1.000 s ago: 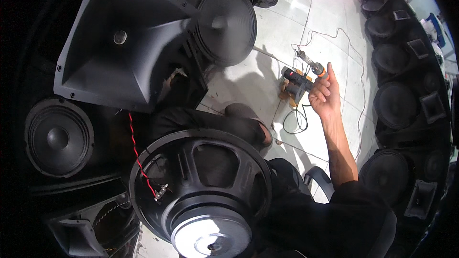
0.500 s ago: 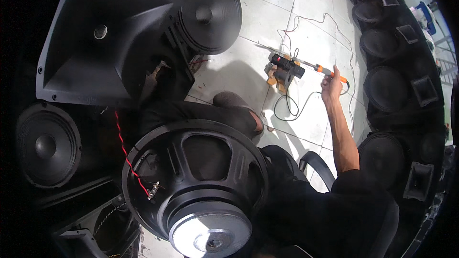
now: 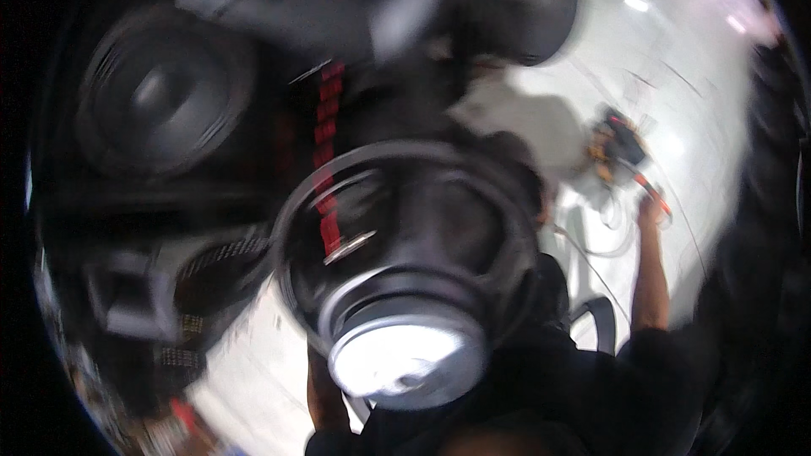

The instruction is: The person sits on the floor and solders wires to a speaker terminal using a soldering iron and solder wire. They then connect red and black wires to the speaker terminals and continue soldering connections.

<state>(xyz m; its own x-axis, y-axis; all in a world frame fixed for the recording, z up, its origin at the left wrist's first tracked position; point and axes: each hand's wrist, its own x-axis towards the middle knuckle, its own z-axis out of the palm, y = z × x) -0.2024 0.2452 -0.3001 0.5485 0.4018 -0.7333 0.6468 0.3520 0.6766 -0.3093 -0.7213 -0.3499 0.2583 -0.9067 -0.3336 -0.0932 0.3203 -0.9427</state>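
A large black speaker driver [image 3: 411, 361] rests face down on my lap, its round magnet uppermost and bright with light. Twisted red wire [image 3: 325, 135] runs from the cabinet side to the terminal [image 3: 349, 247] on its frame. Out to the right, my right hand [image 3: 650, 209] is closed around the orange handle of a soldering iron [image 3: 661, 199]. The iron points toward a small black and yellow-orange object [image 3: 621, 142] on the floor, too blurred to make out. My left forearm [image 3: 327, 390] comes up beside the driver; the driver hides that hand.
A black horn speaker [image 3: 296, 0] stands at the far left above a round woofer [image 3: 165, 97]. An open cabinet with a small horn [image 3: 131, 295] lies at left. Dark speakers line the right edge. A cable [image 3: 591, 257] crosses the pale tiled floor [image 3: 701, 110].
The view has swung left and blurred, shifting things rightward in the picture. My left forearm has come into sight beside the driver. My right hand still holds the soldering iron.
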